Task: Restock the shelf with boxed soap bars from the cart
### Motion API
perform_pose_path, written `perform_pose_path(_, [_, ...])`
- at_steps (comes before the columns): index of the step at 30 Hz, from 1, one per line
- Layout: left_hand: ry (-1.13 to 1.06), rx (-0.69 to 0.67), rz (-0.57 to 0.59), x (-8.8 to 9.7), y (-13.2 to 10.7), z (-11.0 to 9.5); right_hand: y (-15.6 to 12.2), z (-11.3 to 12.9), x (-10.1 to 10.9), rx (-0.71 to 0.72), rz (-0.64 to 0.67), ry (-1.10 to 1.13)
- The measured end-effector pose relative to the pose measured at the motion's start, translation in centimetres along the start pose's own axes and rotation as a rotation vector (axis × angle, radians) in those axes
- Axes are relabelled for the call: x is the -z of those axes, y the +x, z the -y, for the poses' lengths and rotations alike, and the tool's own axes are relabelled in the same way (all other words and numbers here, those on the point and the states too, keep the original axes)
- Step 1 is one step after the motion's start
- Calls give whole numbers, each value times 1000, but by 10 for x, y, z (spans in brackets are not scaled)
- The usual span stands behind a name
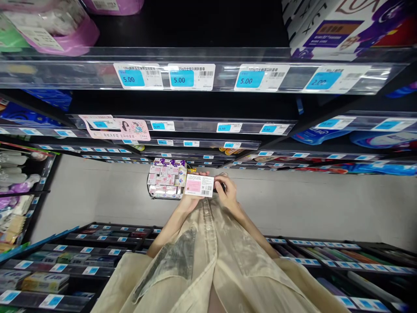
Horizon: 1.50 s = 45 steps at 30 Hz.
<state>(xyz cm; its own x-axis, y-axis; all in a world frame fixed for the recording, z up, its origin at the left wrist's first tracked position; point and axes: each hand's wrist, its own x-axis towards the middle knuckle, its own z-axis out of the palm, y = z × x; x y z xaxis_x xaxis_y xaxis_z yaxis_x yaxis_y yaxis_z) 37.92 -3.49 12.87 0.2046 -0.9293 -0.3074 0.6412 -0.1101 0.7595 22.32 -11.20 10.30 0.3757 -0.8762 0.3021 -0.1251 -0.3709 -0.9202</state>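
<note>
Low in front of my shirt, my left hand (191, 201) grips a white and pink soap box (199, 187). Printed text, a pink panel, a square code and a barcode face up on it. Curled fingers and thumb close my right hand (227, 192) just beside the box's right edge. Something dark shows between them, too small to name. Left of my hands stands a cart or basket (150, 193) stacked with several soap boxes (163, 179), the top row purple and white with LUX printed on it.
Shelves with blue and white price tags (191, 77) run across in front of me. Large LUX packs (329, 32) sit upper right, pink tubs (73, 32) upper left. Blue bottles (322, 134) lie to the right. More stocked shelves (58, 278) stand behind me. Grey floor (293, 195) lies between.
</note>
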Motion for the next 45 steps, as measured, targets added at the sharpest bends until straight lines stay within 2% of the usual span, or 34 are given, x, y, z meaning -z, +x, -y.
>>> perform_pose_path(19, [32, -38, -7, 2, 3, -5, 1, -2, -2, -22, 15, 4])
perform_pose_path(25, [54, -84, -33, 5, 5, -2, 4, 5, 1, -101, 77, 74])
perform_pose_path(29, [157, -178, -66, 12, 8, -6, 11, 13, 4, -226, 256, 242])
perform_pose_path(32, [550, -331, -27, 12, 7, -19, 12, 17, -2, -300, 389, 394])
perform_pose_path(35, [933, -474, 113, 0, 4, -34, 9, 16, -12, -431, 322, 612])
perform_pose_path(38, [1048, -583, 195, -17, 2, -40, 9, 15, -13, -668, 180, 877])
perform_pose_path(42, [1044, -645, 107, -27, 2, -35, 17, 20, -1, -832, 96, 1206])
perform_pose_path(45, [974, -554, 77, -19, 4, -27, 19, 24, 6, -862, 67, 1372])
